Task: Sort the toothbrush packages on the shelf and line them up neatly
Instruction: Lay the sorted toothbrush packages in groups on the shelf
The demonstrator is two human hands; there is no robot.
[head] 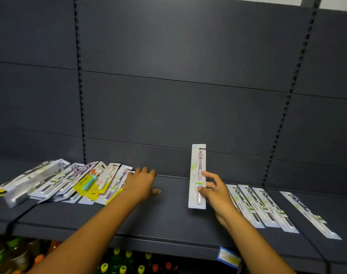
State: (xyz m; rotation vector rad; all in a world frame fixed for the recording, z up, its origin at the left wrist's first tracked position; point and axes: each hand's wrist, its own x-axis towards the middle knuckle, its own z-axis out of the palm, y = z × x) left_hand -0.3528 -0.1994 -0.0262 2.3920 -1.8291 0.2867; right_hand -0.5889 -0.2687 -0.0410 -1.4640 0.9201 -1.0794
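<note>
Dark grey shelf (168, 218), slotted back panel (178, 105), bottles (119, 262) below. Your right hand (214, 191) pinches the pink toothbrush package (197, 175), upright, long axis vertical, brush head up, over mid-shelf. Your left hand (142, 182) rests fingers-straight on the overlapping pile (66, 180). Sorted row (265, 208) lies right.

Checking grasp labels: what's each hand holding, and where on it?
Right hand pinches the pink toothbrush package at its lower right edge, upright. Left hand holds nothing, resting flat beside the jumbled packages.
</note>
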